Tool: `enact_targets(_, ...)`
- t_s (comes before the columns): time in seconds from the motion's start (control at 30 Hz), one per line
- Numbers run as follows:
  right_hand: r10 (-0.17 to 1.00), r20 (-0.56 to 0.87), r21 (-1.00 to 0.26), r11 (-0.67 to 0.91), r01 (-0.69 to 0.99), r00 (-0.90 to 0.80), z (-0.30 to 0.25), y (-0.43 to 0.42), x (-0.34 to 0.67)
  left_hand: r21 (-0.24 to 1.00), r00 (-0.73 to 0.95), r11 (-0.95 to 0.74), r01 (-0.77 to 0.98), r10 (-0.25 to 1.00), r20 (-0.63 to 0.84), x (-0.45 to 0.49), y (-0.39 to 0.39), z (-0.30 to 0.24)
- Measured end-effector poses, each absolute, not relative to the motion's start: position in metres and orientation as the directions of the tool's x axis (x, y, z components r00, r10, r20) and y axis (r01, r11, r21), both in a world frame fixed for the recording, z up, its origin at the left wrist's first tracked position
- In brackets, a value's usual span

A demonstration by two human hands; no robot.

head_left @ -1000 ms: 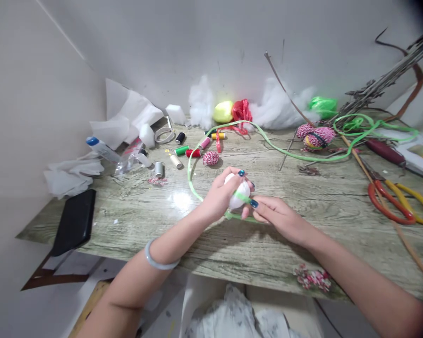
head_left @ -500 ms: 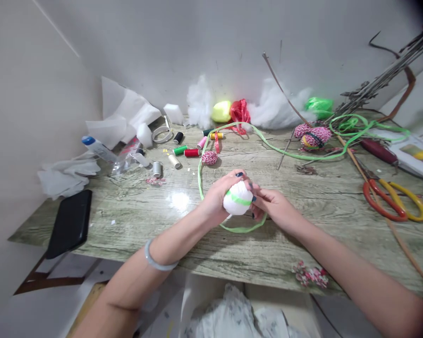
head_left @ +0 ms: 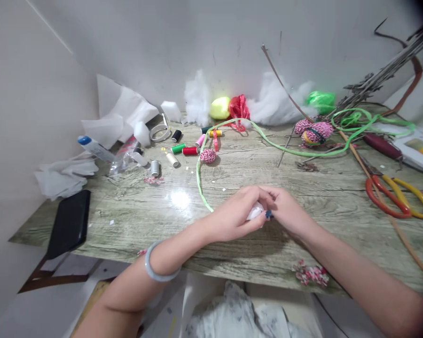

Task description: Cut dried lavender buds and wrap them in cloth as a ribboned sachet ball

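My left hand (head_left: pixel 238 213) is wrapped over a white ball (head_left: pixel 255 211), and only a small part of the ball shows between its fingers. My right hand (head_left: pixel 285 209) presses close against the ball's right side, fingers curled in and mostly hidden; what they grip cannot be made out. A long light-green ribbon (head_left: pixel 198 176) curves over the table and disappears beneath my left wrist. Its other part runs back to a loose green tangle at the right. Beyond my hands lies a small red-and-white yarn ball (head_left: pixel 208 156).
Several thread spools (head_left: pixel 190 150) lie at left centre, with a glue bottle (head_left: pixel 96 149) and a black phone (head_left: pixel 69 218) farther left. White stuffing (head_left: pixel 278 105) is heaped along the wall. Scissors (head_left: pixel 387 195), dry twigs (head_left: pixel 384 70) and pink-white yarn scraps (head_left: pixel 310 273) are on the right.
My left hand has turned over the white ball, hiding most of it and its green band. Both hands have come together slightly to the right, and the ribbon loop beneath them is out of sight.
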State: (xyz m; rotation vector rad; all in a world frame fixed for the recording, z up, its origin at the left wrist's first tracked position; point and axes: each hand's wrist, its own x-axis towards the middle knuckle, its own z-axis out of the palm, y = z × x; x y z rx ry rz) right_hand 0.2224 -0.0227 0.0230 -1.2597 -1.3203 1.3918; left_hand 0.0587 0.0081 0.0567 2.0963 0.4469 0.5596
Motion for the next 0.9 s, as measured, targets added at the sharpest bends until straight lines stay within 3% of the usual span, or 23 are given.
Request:
enact_targets(0.2, 0.978, -0.189, -0.963, -0.201, -0.181, -0.083, 0.031, -0.02, 0.221, 0.817, 0.773, -0.557, 0.149, 0.581, 0.256, 0.059, 0.007, 0.057)
enact_targets(0.33, 0.964, -0.266, -0.939, -0.263, -0.22, -0.017, 0.031, -0.021, 0.218, 0.828, 0.792, -0.548, 0.123, 0.556, 0.251, 0.057, 0.008, 0.058)
enact_targets(0.53, 0.98, -0.198, -0.97, -0.197, -0.143, -0.007, 0.025, -0.02, 0.221, 0.851, 0.783, -0.514, 0.108, 0.572, 0.246, 0.059, 0.011, 0.053)
enact_targets(0.73, 0.991, -0.127, -0.992, -0.128, -0.022, -0.031, 0.017, -0.011, 0.235, 0.803, 0.73, -0.595, 0.033, 0.563, 0.386, 0.063, 0.014, 0.046)
enact_targets(0.9, 0.994, -0.113, -0.986, -0.113, 0.118, 0.012, 0.022, -0.009, 0.239, 0.804, 0.713, -0.594, 0.041, 0.58, 0.393, 0.068, 0.009, 0.04)
